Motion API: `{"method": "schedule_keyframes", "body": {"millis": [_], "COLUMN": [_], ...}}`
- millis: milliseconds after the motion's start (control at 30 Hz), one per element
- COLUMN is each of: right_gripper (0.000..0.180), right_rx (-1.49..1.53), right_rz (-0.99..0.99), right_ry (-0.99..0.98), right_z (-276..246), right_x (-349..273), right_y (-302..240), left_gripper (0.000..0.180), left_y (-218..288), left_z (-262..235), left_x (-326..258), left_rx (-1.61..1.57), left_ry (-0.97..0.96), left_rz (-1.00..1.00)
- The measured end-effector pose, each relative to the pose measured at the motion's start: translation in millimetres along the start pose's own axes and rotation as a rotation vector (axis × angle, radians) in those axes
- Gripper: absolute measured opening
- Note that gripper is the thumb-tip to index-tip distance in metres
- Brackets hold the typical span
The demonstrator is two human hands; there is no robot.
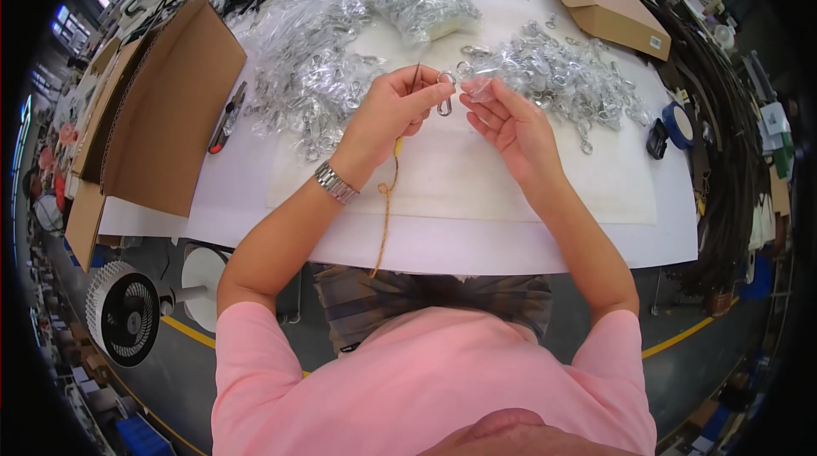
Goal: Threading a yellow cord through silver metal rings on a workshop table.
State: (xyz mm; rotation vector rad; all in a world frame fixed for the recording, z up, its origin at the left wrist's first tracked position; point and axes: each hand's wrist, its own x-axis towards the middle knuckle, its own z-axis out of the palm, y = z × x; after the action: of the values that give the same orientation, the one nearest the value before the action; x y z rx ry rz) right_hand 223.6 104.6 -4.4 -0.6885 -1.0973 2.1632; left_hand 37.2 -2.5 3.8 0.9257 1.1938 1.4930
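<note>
My left hand [400, 103], with a metal watch on its wrist, pinches a silver snap hook [445, 105] between thumb and finger. A thin pointed metal tool [416, 75] also sticks up from this hand. Below the palm hangs a yellow-orange cord [387, 209], reaching past the table's front edge. Close beside the hook, my right hand [509, 120] has thumb and forefinger closed on a small clear plastic bag [482, 90], its other fingers curled. Behind and right lies a pile of bagged metal hooks [562, 73]; another heap of bagged hooks [319, 73] is on the left.
An open cardboard box [174, 107] stands at the left, with a utility knife [226, 120] beside it. Full clear bags [423, 11] lie at the back. Another carton [608, 9] is back right, near a blue tape roll [677, 125]. A fan [128, 311] stands below left.
</note>
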Motion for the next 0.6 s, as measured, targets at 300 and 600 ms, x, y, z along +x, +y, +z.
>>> {"method": "schedule_keyframes", "body": {"millis": [300, 600], "right_gripper": [0.034, 0.035], "right_rx": [0.005, -0.041], "right_rz": [0.013, -0.031], "right_ry": [0.013, -0.032], "right_z": [3.1, 6.8], "right_x": [-0.8, -4.8], "right_y": [4.5, 6.6], "left_gripper": [0.02, 0.029], "left_y": [1.6, 1.4], "left_z": [7.9, 14.7], "left_x": [-3.6, -6.9], "left_rx": [0.245, 0.26], "left_ry": [0.121, 0.109], "left_rz": [0.148, 0.118]}}
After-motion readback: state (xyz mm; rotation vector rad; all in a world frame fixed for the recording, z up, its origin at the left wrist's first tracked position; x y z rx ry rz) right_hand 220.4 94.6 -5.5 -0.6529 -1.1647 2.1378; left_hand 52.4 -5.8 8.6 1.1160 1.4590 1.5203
